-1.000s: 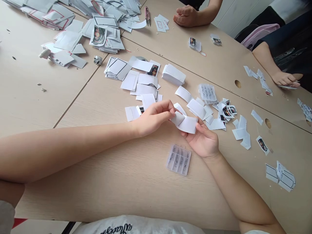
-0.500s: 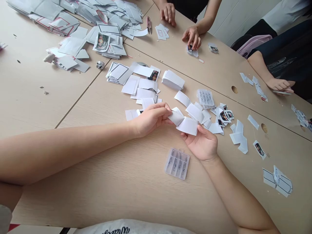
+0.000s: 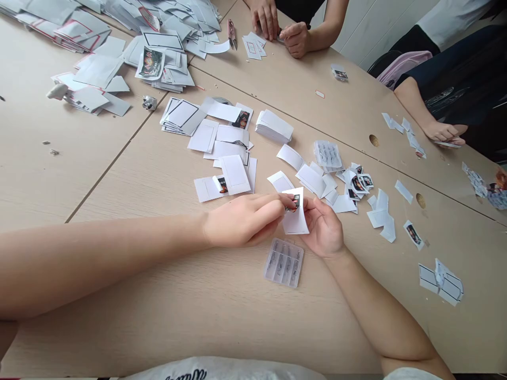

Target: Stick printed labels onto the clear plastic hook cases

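Note:
My right hand grips the edge of a small white sticker sheet, which is slightly curled. At its upper part shows a dark printed sticker, partly covered by the fingertips of my left hand. Those fingers are closed on the sticker; whether it is lifted off the sheet I cannot tell. Just below both hands, a clear compartment box lies on the table with small dark metal pieces inside. Beyond my hands are loose white paper pieces and a second clear box.
Sticker sheets and a paper stack lie ahead. A large pile of papers fills the far left, near a cutter. Printed scraps lie to the right. Across the table are a co-worker's hands and another person's hand.
The two white pieces between my hands have parted: one lies on the table, and a sheet with a printed sticker is in my right hand. My left hand has come down onto the sticker.

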`<state>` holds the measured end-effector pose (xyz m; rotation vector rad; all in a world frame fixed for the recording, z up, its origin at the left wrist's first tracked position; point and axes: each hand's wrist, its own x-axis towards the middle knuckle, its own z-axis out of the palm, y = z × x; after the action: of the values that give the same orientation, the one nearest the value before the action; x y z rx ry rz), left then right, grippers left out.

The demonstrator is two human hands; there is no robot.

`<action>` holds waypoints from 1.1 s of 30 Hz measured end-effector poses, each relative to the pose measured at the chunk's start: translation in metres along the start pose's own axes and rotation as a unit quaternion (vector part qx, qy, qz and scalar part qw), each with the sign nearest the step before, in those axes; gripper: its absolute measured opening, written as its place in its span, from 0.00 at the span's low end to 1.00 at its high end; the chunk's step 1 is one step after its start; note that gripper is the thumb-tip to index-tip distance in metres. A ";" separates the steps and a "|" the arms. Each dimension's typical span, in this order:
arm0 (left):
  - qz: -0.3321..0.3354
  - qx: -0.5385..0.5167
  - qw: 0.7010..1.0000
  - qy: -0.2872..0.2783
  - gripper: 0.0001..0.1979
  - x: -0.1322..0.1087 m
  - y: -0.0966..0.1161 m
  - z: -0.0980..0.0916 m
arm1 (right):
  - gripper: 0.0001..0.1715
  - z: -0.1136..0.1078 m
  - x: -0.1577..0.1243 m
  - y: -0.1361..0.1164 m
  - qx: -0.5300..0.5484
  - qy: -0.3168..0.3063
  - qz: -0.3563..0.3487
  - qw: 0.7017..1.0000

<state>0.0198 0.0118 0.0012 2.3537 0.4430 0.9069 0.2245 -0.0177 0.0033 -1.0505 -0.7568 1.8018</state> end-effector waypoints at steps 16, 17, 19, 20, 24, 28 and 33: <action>0.074 0.219 0.972 -0.041 0.12 0.002 0.001 0.003 | 0.11 0.005 -0.005 0.007 -0.056 0.005 -0.067 0.996; 0.075 0.223 0.971 -0.041 0.12 0.002 0.001 0.003 | 0.10 0.006 -0.005 0.007 -0.058 0.003 -0.066 0.996; 0.081 0.227 0.970 -0.035 0.12 0.002 0.001 0.003 | 0.09 0.006 -0.005 0.007 -0.065 0.006 -0.064 0.996; 0.083 0.227 0.970 -0.031 0.12 0.003 0.001 0.003 | 0.08 0.006 -0.005 0.007 -0.070 0.010 -0.062 0.996; 0.086 0.224 0.971 -0.018 0.12 0.004 0.001 0.003 | 0.06 0.006 -0.005 0.008 -0.092 0.023 -0.052 0.994; 0.078 0.213 0.974 -0.023 0.11 0.004 0.001 0.004 | 0.06 0.007 -0.004 0.008 -0.099 0.032 -0.048 0.993; 0.011 0.111 0.993 -0.040 0.10 0.003 0.002 0.003 | 0.06 0.006 -0.004 0.008 -0.102 0.037 -0.052 0.993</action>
<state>0.0246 0.0108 0.0018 2.5918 0.5092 0.8059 0.2172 -0.0255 0.0007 -1.1814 -0.9464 1.6142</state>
